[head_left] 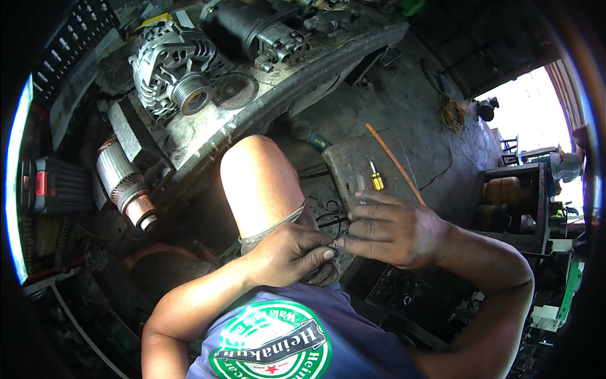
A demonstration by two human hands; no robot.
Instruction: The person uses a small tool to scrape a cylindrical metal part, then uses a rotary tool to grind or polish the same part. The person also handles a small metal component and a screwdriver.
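Note:
Above my lap, both hands come together at a small dark metallic piece [334, 245], too small to identify. My left hand [287, 252] is closed, its thumb and curled fingers pinching at that piece. From the other side my right hand [398, 230] meets it with thumb and fingertips together, the upper fingers reaching out straighter. Grime darkens the fingers of both. Just beyond my right hand, a screwdriver [377, 181] with a yellow handle lies on a worn dark block [347, 165]. A thin orange strip like a hacksaw blade [394, 162] lies slantwise beside it.
On the workbench [278, 88] at the upper left stand an alternator [167, 72], a round toothed disc [235, 90] and a black starter motor [243, 28]. A copper-wound armature [126, 183] leans below. A teal angle grinder [310, 136] and coiled cord [452, 114] lie on the floor.

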